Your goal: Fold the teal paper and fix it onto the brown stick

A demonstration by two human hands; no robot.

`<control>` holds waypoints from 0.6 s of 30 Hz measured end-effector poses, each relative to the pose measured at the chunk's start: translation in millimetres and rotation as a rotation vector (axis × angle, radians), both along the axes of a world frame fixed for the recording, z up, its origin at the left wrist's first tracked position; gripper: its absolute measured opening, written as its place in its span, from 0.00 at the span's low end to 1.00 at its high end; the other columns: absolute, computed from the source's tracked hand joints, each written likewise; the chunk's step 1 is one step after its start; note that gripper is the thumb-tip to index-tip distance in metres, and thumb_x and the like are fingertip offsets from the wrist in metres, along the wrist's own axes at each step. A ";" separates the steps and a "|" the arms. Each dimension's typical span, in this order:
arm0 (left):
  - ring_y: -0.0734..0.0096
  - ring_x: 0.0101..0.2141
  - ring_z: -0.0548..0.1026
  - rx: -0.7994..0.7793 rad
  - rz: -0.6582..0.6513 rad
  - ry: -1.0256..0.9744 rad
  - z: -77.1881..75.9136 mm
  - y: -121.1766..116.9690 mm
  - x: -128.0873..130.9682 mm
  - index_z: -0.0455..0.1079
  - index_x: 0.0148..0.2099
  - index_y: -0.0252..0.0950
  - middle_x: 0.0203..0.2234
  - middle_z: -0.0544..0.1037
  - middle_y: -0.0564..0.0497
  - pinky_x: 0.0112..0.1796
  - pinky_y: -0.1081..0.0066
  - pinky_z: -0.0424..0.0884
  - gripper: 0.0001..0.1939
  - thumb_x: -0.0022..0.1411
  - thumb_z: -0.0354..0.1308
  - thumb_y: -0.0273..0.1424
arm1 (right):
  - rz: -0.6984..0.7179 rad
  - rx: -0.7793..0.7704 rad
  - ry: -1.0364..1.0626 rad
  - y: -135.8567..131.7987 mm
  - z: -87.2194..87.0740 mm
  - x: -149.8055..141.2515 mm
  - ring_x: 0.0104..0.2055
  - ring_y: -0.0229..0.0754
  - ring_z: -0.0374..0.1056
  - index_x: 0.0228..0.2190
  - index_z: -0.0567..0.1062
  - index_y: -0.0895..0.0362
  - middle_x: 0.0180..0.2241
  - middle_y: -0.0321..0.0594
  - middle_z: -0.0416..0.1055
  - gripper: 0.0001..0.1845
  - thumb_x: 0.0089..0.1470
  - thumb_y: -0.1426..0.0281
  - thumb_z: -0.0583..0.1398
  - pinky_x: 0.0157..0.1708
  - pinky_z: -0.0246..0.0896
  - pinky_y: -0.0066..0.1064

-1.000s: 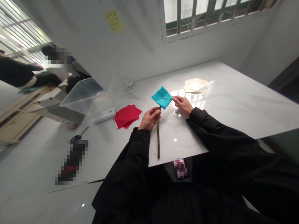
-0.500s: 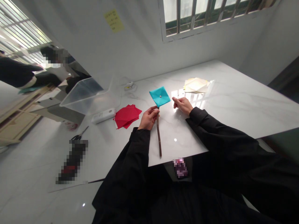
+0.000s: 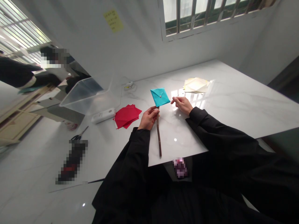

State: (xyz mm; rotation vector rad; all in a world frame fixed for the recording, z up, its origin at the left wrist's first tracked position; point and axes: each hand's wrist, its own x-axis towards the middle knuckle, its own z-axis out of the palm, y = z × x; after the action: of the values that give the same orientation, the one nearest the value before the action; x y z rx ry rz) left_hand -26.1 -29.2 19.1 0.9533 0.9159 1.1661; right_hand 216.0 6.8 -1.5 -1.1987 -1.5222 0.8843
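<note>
A folded teal paper square (image 3: 160, 96) is pinned by a small metal pin to the top of a thin brown stick (image 3: 159, 134). My left hand (image 3: 147, 119) is closed around the stick just below the paper and holds it upright over the white marble table (image 3: 233, 105). My right hand (image 3: 183, 104) hovers just right of the paper's right corner, fingers curled and thumb out; it looks apart from the paper.
Red paper sheets (image 3: 126, 115) lie left of my left hand, beside a white oblong device (image 3: 103, 115). A clear plastic bin (image 3: 81, 95) and scissors (image 3: 79, 134) are further left. Cream folded paper (image 3: 196, 85) lies behind. Another person's dark sleeve (image 3: 16, 74) shows far left.
My right hand let go of the paper's right corner and drew slightly back. The teal paper turned on its pin; the stick tilted a little.
</note>
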 end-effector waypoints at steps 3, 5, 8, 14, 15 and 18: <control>0.77 0.30 0.74 -0.003 0.002 0.002 -0.5 0.4 0.0 0.79 0.45 0.34 0.31 0.79 0.54 0.37 0.72 0.73 0.28 0.42 0.81 0.37 | -0.033 -0.010 0.044 -0.5 1.6 -1.9 0.25 0.39 0.62 0.44 0.82 0.60 0.22 0.35 0.66 0.39 0.59 0.37 0.58 0.30 0.59 0.32; 0.77 0.30 0.74 -0.004 0.000 0.004 -0.9 0.8 -0.3 0.78 0.45 0.34 0.31 0.79 0.54 0.37 0.72 0.73 0.27 0.42 0.81 0.37 | -0.058 -0.042 0.078 -0.5 1.9 -2.5 0.24 0.39 0.63 0.53 0.79 0.61 0.22 0.35 0.68 0.41 0.59 0.38 0.60 0.29 0.61 0.32; 0.77 0.30 0.75 -0.005 -0.002 0.003 -1.5 1.2 -0.9 0.78 0.45 0.34 0.30 0.79 0.54 0.37 0.72 0.73 0.28 0.42 0.81 0.37 | -0.073 -0.065 0.104 -0.4 2.3 -2.0 0.23 0.39 0.62 0.59 0.75 0.62 0.20 0.32 0.67 0.45 0.58 0.38 0.62 0.28 0.60 0.32; 0.77 0.30 0.75 0.007 0.001 0.006 -3.5 1.6 -2.2 0.79 0.45 0.34 0.31 0.79 0.53 0.37 0.72 0.73 0.27 0.43 0.81 0.37 | 0.042 -0.073 -0.016 -2.5 6.5 -1.3 0.21 0.37 0.56 0.17 0.70 0.55 0.14 0.35 0.57 0.43 0.57 0.29 0.52 0.27 0.54 0.33; 0.77 0.30 0.74 0.010 0.001 0.009 -3.9 1.7 -2.5 0.79 0.45 0.35 0.31 0.79 0.53 0.38 0.72 0.73 0.27 0.44 0.81 0.37 | 0.047 -0.073 -0.030 -2.9 7.1 -1.7 0.20 0.36 0.54 0.13 0.64 0.54 0.14 0.35 0.55 0.44 0.56 0.28 0.51 0.27 0.53 0.33; 0.77 0.30 0.74 0.010 0.003 0.018 -4.6 2.0 -3.1 0.79 0.45 0.35 0.31 0.79 0.53 0.38 0.71 0.73 0.26 0.44 0.80 0.37 | 0.010 -0.059 -0.019 -3.6 7.8 -2.9 0.20 0.36 0.53 0.12 0.61 0.53 0.14 0.35 0.55 0.45 0.54 0.27 0.51 0.27 0.53 0.34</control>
State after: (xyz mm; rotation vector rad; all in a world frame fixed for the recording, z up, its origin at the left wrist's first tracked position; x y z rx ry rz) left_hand -29.2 -27.2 14.5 0.9719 0.9269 1.1671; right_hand 213.1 3.3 6.3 -1.2463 -1.5274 0.9329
